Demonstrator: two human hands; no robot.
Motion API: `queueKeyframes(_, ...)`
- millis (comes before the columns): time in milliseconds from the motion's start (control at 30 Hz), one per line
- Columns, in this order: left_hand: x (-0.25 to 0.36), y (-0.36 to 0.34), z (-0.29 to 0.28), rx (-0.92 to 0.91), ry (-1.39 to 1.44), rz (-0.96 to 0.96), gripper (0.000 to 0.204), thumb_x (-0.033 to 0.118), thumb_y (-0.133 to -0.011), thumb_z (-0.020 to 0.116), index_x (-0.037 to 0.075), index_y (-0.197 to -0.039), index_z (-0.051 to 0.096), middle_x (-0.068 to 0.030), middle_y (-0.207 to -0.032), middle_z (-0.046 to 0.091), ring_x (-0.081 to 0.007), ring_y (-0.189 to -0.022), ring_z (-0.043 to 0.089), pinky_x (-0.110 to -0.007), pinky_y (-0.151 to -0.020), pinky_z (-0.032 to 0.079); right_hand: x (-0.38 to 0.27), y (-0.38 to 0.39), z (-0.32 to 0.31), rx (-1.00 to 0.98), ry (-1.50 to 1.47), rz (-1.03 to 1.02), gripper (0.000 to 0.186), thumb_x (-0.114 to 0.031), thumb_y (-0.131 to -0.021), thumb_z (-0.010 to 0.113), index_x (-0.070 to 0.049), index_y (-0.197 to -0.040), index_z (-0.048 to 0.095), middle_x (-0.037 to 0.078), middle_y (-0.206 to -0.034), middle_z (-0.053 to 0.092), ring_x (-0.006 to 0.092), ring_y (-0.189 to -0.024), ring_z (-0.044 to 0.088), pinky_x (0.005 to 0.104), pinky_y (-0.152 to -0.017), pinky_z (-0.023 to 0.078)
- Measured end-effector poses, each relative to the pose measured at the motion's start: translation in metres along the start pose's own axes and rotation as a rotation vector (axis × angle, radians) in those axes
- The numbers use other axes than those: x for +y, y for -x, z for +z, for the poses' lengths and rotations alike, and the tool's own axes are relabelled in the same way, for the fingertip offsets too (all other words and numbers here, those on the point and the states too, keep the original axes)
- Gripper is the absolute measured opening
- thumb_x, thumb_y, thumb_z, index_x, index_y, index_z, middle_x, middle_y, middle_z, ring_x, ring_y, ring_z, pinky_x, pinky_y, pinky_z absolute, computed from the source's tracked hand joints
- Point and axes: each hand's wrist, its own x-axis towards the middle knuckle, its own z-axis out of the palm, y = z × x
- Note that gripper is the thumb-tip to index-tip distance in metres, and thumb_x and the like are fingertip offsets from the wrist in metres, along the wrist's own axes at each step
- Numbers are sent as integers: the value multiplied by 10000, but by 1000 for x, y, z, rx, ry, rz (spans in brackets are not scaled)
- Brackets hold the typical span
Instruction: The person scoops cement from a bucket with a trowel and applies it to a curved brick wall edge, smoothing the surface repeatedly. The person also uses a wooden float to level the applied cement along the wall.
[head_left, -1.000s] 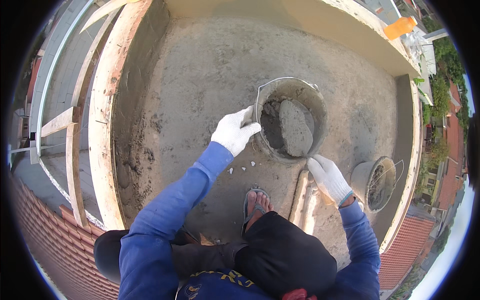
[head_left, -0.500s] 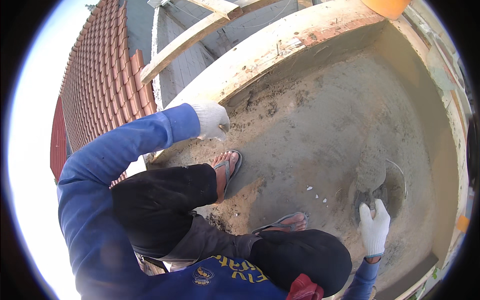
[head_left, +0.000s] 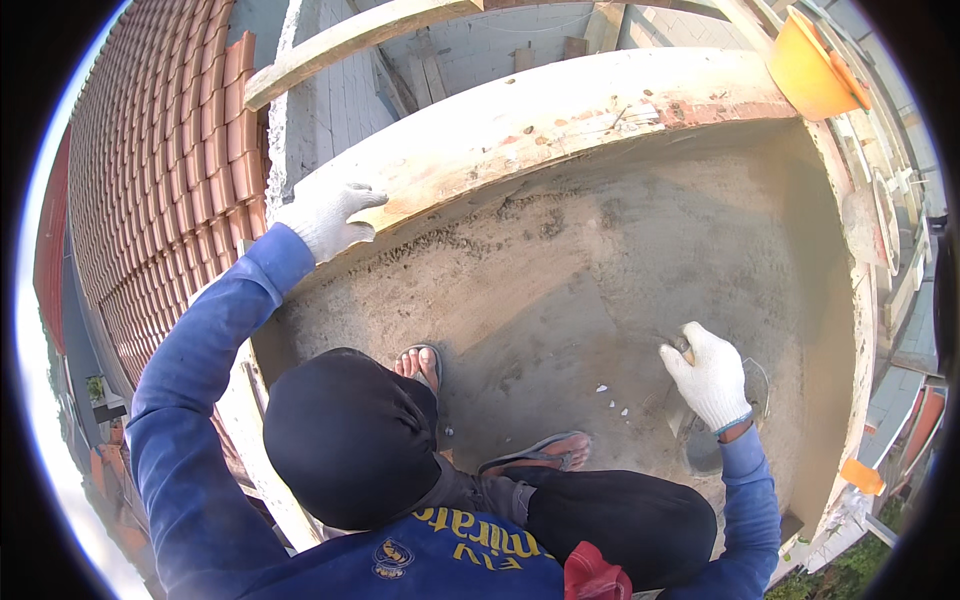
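Observation:
My left hand [head_left: 335, 215], in a white knit glove, rests with fingers apart at the pale top edge of the low wall [head_left: 480, 155]. In my gloved right hand [head_left: 708, 375] the short handle of a trowel [head_left: 686, 353] is gripped, low over the wet grey floor [head_left: 590, 300]. The trowel's blade is hard to make out against the mortar. Just behind that hand is a round container of grey mortar [head_left: 703, 452] with a thin wire handle, partly hidden by my hand and wrist.
Small white chips [head_left: 612, 400] lie on the floor by my sandalled feet [head_left: 545, 455]. An orange bucket [head_left: 815, 70] stands on the wall's far right corner. Beyond the wall are a wooden beam [head_left: 360, 45] and a tiled roof [head_left: 170, 170] at left.
My right hand has moved up and left, away from the container, with the trowel. My left hand has gone from curled to spread and shifted left onto the wall edge. The view has shifted.

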Motion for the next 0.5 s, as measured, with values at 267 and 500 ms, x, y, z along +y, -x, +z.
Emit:
queueKeyframes(267,15,-112,26,250,48,274,546,135,-941,794,158,-1481,714,-167,-1275,775,-365,-1225,710,-468,-1083,552,-60,-39,-42,-67,225,-223,301,-395,-985,753,-98,-1026,737,115,-855,699,352,-822,741,458,-739,598)
queueKeyframes(500,41,-150,10,-215,-6,145,627,81,-1035,723,248,-1622,579,-143,-1213,807,-336,-1107,784,-443,-998,623,-100,-69,-64,-307,251,-335,351,-452,-989,737,-102,-1015,758,113,-956,703,311,-935,767,442,-794,620)
